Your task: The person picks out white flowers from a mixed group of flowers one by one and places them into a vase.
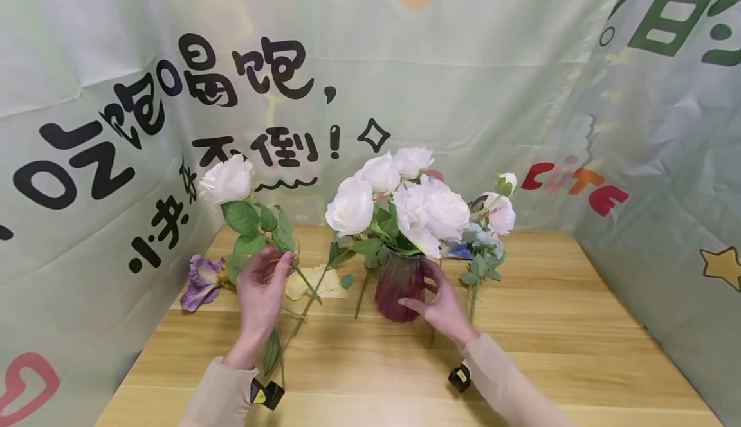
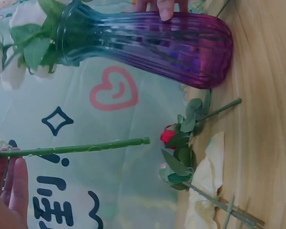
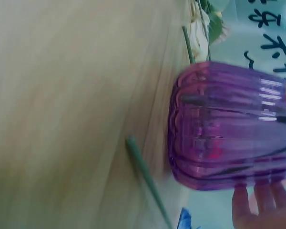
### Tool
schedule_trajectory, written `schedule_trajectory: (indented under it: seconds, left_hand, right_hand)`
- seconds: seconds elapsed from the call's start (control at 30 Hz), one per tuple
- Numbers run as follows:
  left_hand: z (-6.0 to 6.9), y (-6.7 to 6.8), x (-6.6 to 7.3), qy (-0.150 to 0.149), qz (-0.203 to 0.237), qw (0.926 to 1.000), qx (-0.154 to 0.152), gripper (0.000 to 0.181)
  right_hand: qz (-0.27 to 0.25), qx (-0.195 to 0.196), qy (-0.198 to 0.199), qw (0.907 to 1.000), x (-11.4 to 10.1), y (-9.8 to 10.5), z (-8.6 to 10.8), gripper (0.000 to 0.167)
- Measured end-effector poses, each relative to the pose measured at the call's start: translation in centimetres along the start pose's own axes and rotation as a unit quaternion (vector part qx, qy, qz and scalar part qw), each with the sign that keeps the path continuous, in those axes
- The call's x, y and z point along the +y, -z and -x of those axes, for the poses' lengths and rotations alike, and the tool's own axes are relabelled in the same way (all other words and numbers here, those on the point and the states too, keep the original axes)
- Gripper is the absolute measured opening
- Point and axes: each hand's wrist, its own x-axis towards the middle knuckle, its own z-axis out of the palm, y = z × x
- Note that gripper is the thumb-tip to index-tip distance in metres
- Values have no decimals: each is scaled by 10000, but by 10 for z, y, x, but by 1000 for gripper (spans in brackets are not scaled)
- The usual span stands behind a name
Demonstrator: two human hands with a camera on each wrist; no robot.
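Note:
My left hand [image 1: 263, 285] pinches the green stem [image 2: 95, 146] of a white rose [image 1: 227, 179], bloom up, to the left of the vase. The cut end of that stem points down and right, apart from the vase. My right hand [image 1: 442, 305] grips the ribbed glass vase [image 1: 399, 289] from its right side, thumb across the front. The vase is teal at the neck and purple toward the base, and it stands roughly upright. Several white roses [image 1: 382, 176] fill its mouth, and stems show through the glass [image 3: 233, 129].
On the wooden table [image 1: 550, 350], a purple iris [image 1: 201, 283] and a cream flower [image 1: 324, 283] lie left of the vase. A red rose [image 2: 168, 136] lies behind. Pinkish-white flowers [image 1: 499, 213] with pale blue ones are at the right. Printed fabric [image 1: 463, 92] encloses the back and sides.

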Motion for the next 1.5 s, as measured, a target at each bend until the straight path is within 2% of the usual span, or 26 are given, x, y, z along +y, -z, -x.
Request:
schedule_trajectory:
  seconds: [0.2, 0.3, 0.4, 0.7, 0.83, 0.97, 1.07, 1.23, 1.5]
  left_hand:
    - [2, -5, 8, -557, 374, 9977, 10, 17]
    - [1, -8, 15, -938, 578, 9939, -77, 17]
    - [1, -14, 23, -1271, 781, 9886, -223, 15]
    - [-2, -42, 58, -1809, 1021, 9775, -362, 13]
    - [-7, -55, 76, -2081, 1305, 9685, -411, 14]
    - [-11, -68, 90, -2250, 1576, 9602, -507, 18]
    - [-13, -76, 97, -2347, 1674, 9556, -610, 19]
    - [-14, -85, 104, -2387, 1651, 9550, -612, 25]
    - [-13, -88, 114, -2496, 1712, 9517, -509, 30]
  right_hand:
    - [379, 414, -71, 9984, -10, -14, 6, 99]
    - [633, 526, -62, 9966, -13, -18, 9, 102]
    - [668, 552, -45, 9962, -16, -17, 12, 102]
    - [125, 635, 119, 9978, -22, -7, 17, 76]
    - [-68, 712, 202, 9972, -22, -3, 16, 64]
    - [-62, 846, 384, 9957, -22, 0, 15, 56]
    - [-87, 870, 498, 9949, -21, 2, 15, 55]
    - [-177, 827, 591, 9947, -20, 6, 17, 54]
    - [-105, 937, 722, 9929, -18, 9, 19, 51]
